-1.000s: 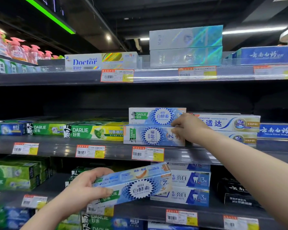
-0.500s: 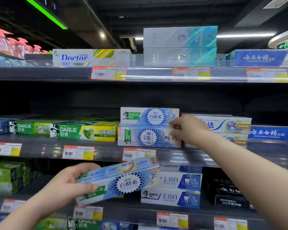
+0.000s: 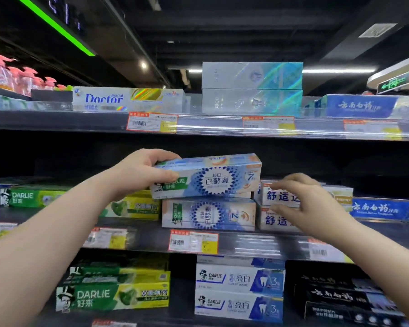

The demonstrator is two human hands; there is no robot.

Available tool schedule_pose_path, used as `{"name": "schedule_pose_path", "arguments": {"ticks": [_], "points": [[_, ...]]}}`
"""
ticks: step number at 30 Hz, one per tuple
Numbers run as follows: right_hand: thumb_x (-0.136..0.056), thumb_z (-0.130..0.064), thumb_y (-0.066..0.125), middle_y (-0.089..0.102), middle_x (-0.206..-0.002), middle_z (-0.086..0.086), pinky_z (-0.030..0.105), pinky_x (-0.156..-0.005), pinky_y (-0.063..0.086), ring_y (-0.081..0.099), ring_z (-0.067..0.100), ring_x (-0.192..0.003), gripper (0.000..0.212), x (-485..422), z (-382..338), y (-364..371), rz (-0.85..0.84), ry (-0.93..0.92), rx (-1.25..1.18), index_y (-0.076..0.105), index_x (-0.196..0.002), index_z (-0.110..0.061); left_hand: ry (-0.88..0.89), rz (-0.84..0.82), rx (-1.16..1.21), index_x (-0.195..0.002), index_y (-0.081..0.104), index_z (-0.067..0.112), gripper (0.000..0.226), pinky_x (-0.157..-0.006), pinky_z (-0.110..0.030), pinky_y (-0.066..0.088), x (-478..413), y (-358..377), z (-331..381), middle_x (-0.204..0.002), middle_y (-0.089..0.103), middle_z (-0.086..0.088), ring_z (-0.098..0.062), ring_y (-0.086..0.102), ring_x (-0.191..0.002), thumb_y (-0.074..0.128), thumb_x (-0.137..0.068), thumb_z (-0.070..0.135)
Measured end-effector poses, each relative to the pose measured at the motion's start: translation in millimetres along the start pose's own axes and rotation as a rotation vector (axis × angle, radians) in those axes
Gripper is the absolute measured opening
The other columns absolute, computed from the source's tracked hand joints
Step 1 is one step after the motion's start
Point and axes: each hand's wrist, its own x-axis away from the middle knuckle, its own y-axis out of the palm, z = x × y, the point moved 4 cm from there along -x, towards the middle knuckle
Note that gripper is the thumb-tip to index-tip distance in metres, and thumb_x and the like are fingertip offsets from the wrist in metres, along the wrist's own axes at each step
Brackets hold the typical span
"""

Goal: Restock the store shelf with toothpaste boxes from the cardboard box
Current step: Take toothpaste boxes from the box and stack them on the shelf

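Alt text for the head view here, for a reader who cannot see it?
The left hand grips a blue-and-white Darlie toothpaste box, tilted above matching boxes on the middle shelf. The right hand is open in front of neighbouring white boxes.

1. The held toothpaste box, in the left hand, is directly above a stacked box on the middle shelf
2. The right hand is to its right, before the neighbouring boxes
3. Other boxes lie left of the stack
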Motion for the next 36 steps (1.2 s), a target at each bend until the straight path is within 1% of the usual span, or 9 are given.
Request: {"name": "schedule_pose_path", "arguments": {"ticks": [3, 8, 15, 22, 26, 30, 32, 34, 36], "points": [[-0.079, -0.034, 0.066, 0.050, -0.124, 0.000, 0.033, -0.100, 0.037, 0.046, 0.022, -0.118, 0.046, 5.5, 6.3, -9.4, 0.004, 0.034, 0.012, 0.056, -0.123, -0.023, -0.001, -0.090, -0.060, -0.100, 0.061, 0.033, 0.027, -0.093, -0.037, 0.050, -20.4, 13.3, -0.5, -0.109, 0.068, 0.000, -0.017, 0.065, -0.099, 0.068, -0.079, 0.018], [-0.081, -0.038, 0.063, 0.046, -0.129, -0.003, 0.030, -0.102, 0.036, 0.043, 0.018, -0.120, 0.050, 8.8, 8.6, -11.3, -0.022, 0.072, 0.055, 0.050, -0.127, -0.026, -0.031, -0.134, -0.210, -0.123, 0.056, 0.024, 0.038, -0.093, -0.032, 0.046, -42.2, 25.1, -12.3, -0.113, 0.061, 0.003, -0.013, 0.060, -0.103, 0.060, -0.086, 0.017], [-0.081, -0.037, 0.062, 0.044, -0.131, -0.006, 0.037, -0.104, 0.036, 0.042, 0.018, -0.122, 0.050, 4.0, 6.4, -6.7, -0.027, 0.088, 0.057, 0.048, -0.128, -0.028, 0.125, 0.101, -0.497, -0.115, 0.064, 0.024, 0.032, -0.102, -0.032, 0.031, -52.1, 21.7, -25.8, -0.105, 0.049, 0.006, -0.014, 0.039, -0.110, 0.063, -0.084, 0.028], [-0.082, -0.035, 0.061, 0.043, -0.133, -0.006, 0.037, -0.104, 0.037, 0.041, 0.018, -0.123, 0.050, -2.0, 1.5, -1.7, -0.034, 0.079, 0.049, 0.047, -0.130, -0.027, 0.110, 0.146, -0.403, -0.118, 0.062, 0.018, 0.035, -0.097, -0.038, 0.043, -50.8, 24.5, -32.5, -0.105, 0.049, 0.004, -0.017, 0.049, -0.106, 0.061, -0.085, 0.028], [-0.083, -0.035, 0.061, 0.043, -0.133, -0.006, 0.031, -0.101, 0.035, 0.040, 0.017, -0.123, 0.050, -4.7, -2.0, 0.9, -0.029, 0.069, 0.039, 0.047, -0.130, -0.026, 0.110, 0.172, -0.428, -0.123, 0.059, 0.020, 0.039, -0.102, -0.040, 0.040, -49.8, 25.1, -35.2, -0.107, 0.047, 0.006, -0.020, 0.044, -0.116, 0.060, -0.085, 0.031], [-0.083, -0.035, 0.060, 0.042, -0.134, -0.005, 0.032, -0.101, 0.035, 0.039, 0.017, -0.124, 0.051, -4.5, -3.1, 2.2, -0.035, 0.062, 0.035, 0.046, -0.131, -0.027, 0.149, 0.279, -0.425, -0.133, 0.047, 0.025, 0.055, -0.105, -0.041, 0.035, -37.9, 23.5, -31.3, -0.123, 0.048, -0.001, -0.023, 0.037, -0.124, 0.062, -0.082, 0.037], [-0.083, -0.034, 0.061, 0.043, -0.134, -0.004, 0.030, -0.101, 0.034, 0.040, 0.018, -0.124, 0.050, -2.2, -3.1, 1.3, -0.034, 0.063, 0.022, 0.046, -0.131, -0.026, 0.205, 0.394, -0.418, -0.132, 0.049, 0.022, 0.057, -0.101, -0.040, 0.037, -24.2, 23.0, -24.2, -0.123, 0.051, -0.005, -0.024, 0.041, -0.121, 0.063, -0.080, 0.042], [-0.083, -0.033, 0.062, 0.043, -0.134, -0.002, 0.029, -0.101, 0.033, 0.040, 0.018, -0.124, 0.050, 2.8, -1.9, 0.4, -0.032, 0.069, 0.014, 0.047, -0.130, -0.024, 0.299, 0.465, -0.408, -0.124, 0.056, 0.017, 0.058, -0.090, -0.035, 0.043, -6.7, 26.7, -16.4, -0.108, 0.055, -0.004, -0.022, 0.050, -0.108, 0.060, -0.073, 0.043], [-0.082, -0.031, 0.063, 0.044, -0.135, -0.001, 0.029, -0.100, 0.034, 0.041, 0.018, -0.124, 0.050, 10.6, 1.3, -0.2, -0.031, 0.088, 0.003, 0.048, -0.129, -0.024, 0.378, 0.446, -0.339, -0.114, 0.061, 0.014, 0.048, -0.079, -0.019, 0.041, 12.2, 38.2, -12.8, -0.091, 0.053, 0.004, -0.010, 0.052, -0.088, 0.062, -0.071, 0.037]]}}
